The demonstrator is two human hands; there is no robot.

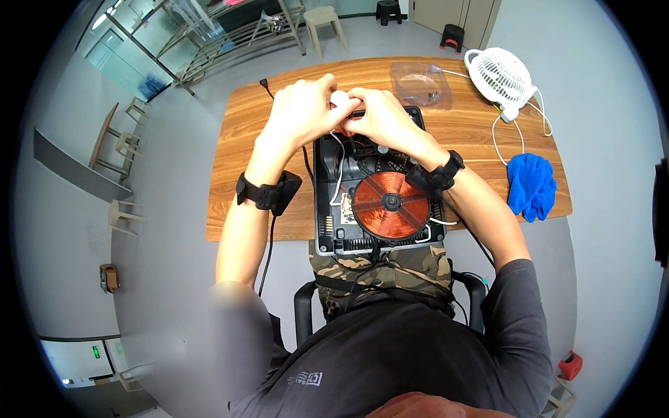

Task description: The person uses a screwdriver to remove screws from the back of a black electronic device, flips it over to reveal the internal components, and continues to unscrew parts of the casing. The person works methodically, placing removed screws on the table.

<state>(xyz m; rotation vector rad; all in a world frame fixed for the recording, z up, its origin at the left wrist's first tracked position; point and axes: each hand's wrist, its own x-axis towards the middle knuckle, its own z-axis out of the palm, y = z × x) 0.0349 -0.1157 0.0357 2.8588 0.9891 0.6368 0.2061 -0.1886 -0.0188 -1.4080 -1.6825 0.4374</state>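
An opened black induction cooker [327, 209] lies on the wooden table [244, 139], its round copper coil [390, 202] and white wires exposed. Both hands meet over the cooker's far end. My left hand [303, 104] and my right hand [380, 115] pinch together around a small white part [339, 99], with a bit of red showing just below the fingers. What exactly the part is stays hidden by the fingers. Black straps wrap both wrists.
A clear plastic tray [421, 83] lies at the table's far side. A white desk fan [502, 76] with its cable stands at the far right, a blue cloth [532, 184] at the right edge. A black power cord [268, 230] runs off the left front. Stools stand behind the table.
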